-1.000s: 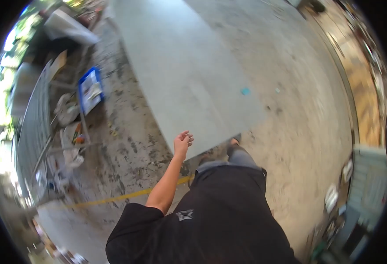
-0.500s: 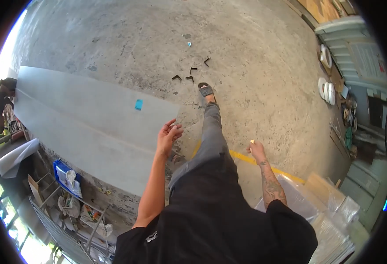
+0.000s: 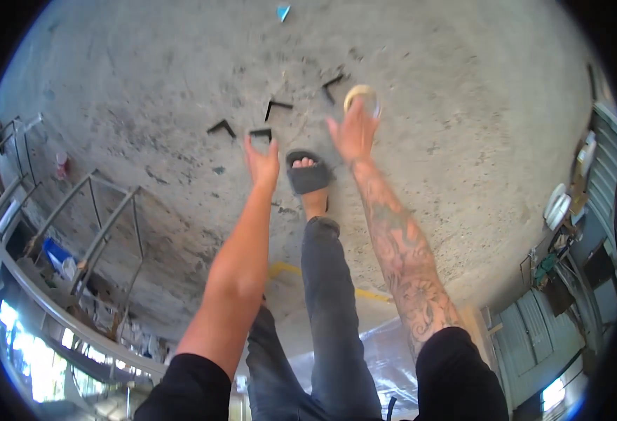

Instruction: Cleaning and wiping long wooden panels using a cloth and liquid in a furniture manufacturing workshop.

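Several black L-shaped corner brackets lie scattered on the concrete floor ahead of my foot. My left hand [image 3: 261, 161] is low by the nearest bracket [image 3: 261, 132], thumb and fingers apart on either side of its near edge. Whether they touch it cannot be made out. Farther left is another bracket [image 3: 222, 128], and one more bracket [image 3: 278, 109] lies just beyond. My right hand [image 3: 357, 133], slightly blurred, holds a roll of yellowish tape [image 3: 361, 92] with its thumb out to the side. Beside that roll lies a further bracket [image 3: 332, 88].
My sandalled foot [image 3: 307, 174] stands between my arms. A small blue piece [image 3: 283, 12] lies far ahead. Metal tube framing [image 3: 105, 231] lines the left, with a blue container [image 3: 57, 255] behind it. Plastic-wrapped goods [image 3: 385, 358] are near my legs; white rolls [image 3: 557, 205] sit at right.
I have bent down; both hands have moved forward and closer to the floor, the left to a bracket. The large grey sheet at left no longer shows.
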The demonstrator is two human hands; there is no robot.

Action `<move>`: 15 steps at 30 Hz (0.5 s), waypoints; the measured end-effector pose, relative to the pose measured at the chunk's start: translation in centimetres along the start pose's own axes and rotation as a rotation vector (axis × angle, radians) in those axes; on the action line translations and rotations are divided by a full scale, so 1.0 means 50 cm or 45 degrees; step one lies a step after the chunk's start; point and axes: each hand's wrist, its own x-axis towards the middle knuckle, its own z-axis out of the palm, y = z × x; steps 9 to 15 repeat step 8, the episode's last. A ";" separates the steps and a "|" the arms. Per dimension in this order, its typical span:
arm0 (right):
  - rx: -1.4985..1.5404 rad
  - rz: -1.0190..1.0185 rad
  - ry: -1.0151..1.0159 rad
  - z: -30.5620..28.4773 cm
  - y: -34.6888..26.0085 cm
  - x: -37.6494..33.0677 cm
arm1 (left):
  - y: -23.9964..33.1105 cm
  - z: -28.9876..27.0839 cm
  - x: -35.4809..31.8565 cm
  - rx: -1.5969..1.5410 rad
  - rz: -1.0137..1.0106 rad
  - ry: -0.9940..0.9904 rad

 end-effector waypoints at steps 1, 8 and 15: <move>-0.044 -0.028 0.009 0.034 0.044 0.029 | 0.024 0.060 -0.010 0.077 -0.242 -0.089; 0.029 -0.146 0.006 0.184 0.114 0.088 | -0.011 0.135 0.034 0.166 -0.378 -0.448; 0.029 -0.146 0.006 0.184 0.114 0.088 | -0.011 0.135 0.034 0.166 -0.378 -0.448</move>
